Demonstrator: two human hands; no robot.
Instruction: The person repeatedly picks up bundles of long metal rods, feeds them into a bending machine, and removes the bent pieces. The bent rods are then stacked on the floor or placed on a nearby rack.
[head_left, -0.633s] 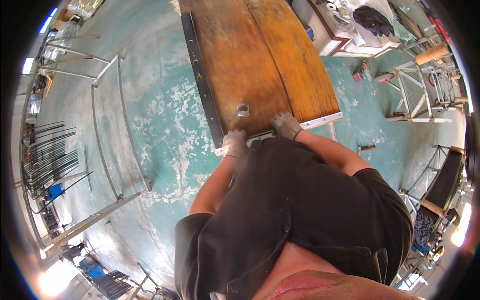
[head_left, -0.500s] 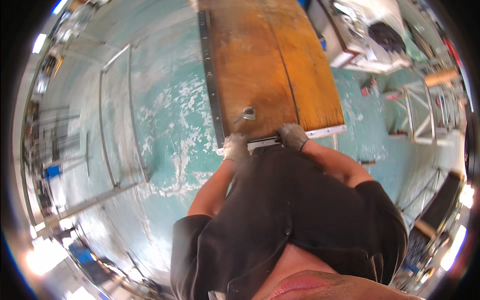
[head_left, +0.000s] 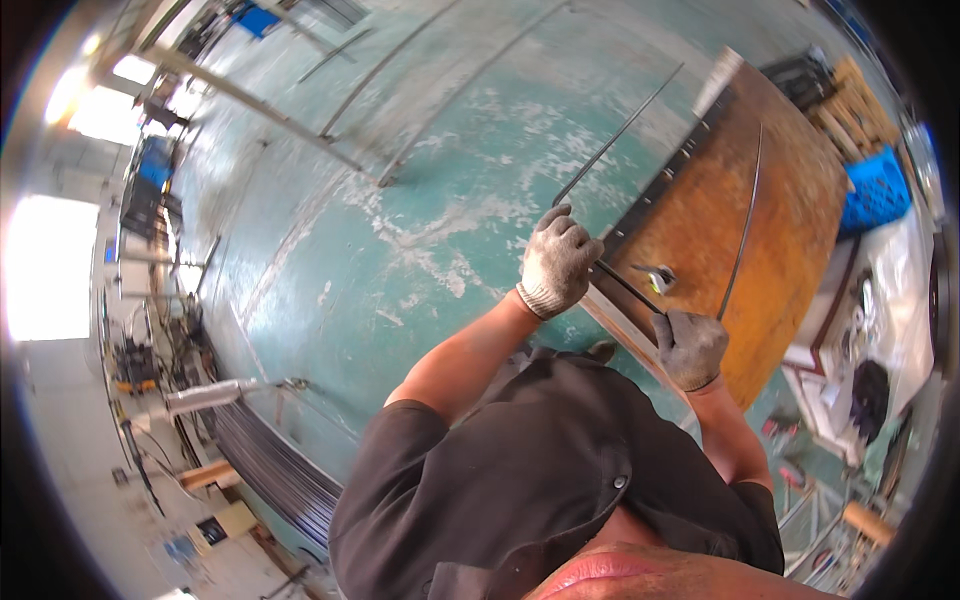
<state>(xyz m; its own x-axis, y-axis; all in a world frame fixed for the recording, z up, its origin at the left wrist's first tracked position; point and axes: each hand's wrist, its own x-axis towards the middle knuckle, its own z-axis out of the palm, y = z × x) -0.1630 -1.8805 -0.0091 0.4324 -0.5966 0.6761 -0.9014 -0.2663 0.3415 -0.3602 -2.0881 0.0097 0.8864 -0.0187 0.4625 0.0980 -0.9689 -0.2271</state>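
Note:
A thin dark metal rod bent into a U [head_left: 626, 286] is lifted in both my hands, its two long legs pointing away from me. My gloved left hand [head_left: 562, 262] is closed around it at the left bend. At the right bend, my gloved right hand [head_left: 691, 349] grips it too. Below the rod stands the brown wooden-topped table [head_left: 690, 215], edged with a dark metal strip. On that surface, close to the near edge and between the two legs, lies a small tool with a grey handle [head_left: 657, 278]; its kind is unclear.
A bundle of long dark bars [head_left: 275, 465] lies at the lower left. A blue plastic crate [head_left: 876, 192] and wooden pallet pieces [head_left: 852, 105] are beyond the table. At the right is a cluttered white surface [head_left: 895, 300]. Metal framing [head_left: 265, 110] stands on the green floor.
My hands have left the table's near edge and now hold the bent rod raised above it. My view has turned left, so the table appears farther right.

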